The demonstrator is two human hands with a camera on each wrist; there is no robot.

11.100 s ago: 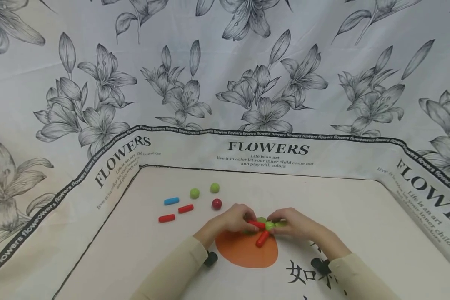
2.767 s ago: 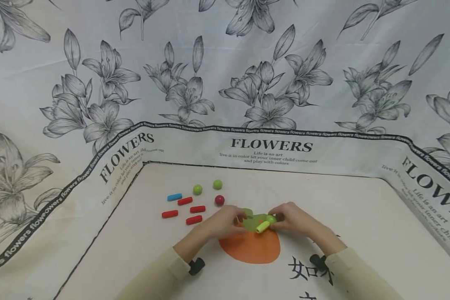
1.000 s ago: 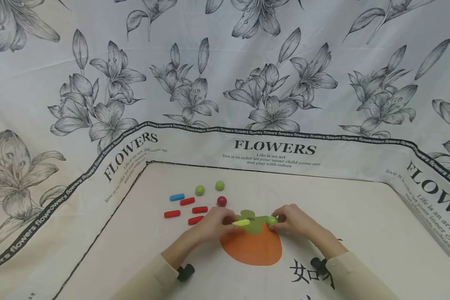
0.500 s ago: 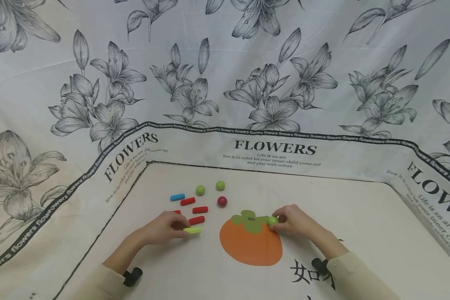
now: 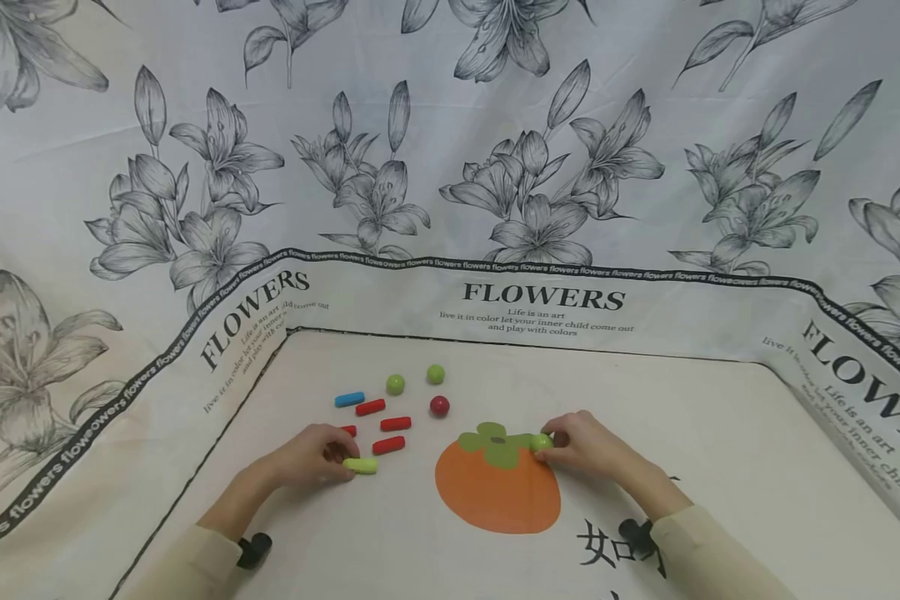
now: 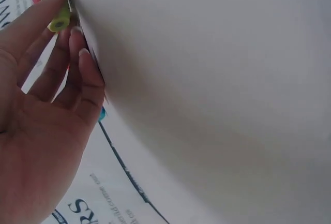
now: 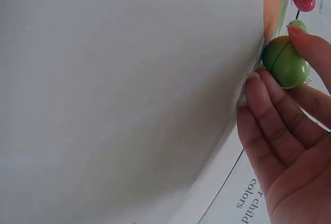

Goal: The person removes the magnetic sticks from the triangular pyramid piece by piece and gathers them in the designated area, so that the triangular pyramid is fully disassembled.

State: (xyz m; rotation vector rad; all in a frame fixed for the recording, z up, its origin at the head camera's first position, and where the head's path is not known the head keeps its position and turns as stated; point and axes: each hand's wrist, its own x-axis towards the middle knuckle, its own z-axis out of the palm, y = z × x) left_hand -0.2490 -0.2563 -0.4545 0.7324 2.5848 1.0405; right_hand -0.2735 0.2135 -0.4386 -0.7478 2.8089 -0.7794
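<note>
At the left, my left hand (image 5: 317,456) pinches a yellow-green rod (image 5: 361,466) by one end, close over the tablecloth. In the left wrist view, a small hole shows in the near end of the rod (image 6: 59,24), and the thumb lies along its side. My right hand (image 5: 588,446) holds a green ball (image 5: 542,443) between thumb and fingers, over the right edge of the printed green leaves. A dark seam line crosses this ball (image 7: 286,62) in the right wrist view.
Beyond the left hand lie several red rods (image 5: 388,445), one partly hidden by it, and a blue rod (image 5: 349,399). Two green balls (image 5: 395,384) and a dark red ball (image 5: 439,406) sit farther back. An orange persimmon (image 5: 498,487) is printed on the cloth between the hands.
Red rods that were joined to the green ball now lie at the left. The yellow-green rod came off the ball and moved left in my left hand. My right hand stays with the ball.
</note>
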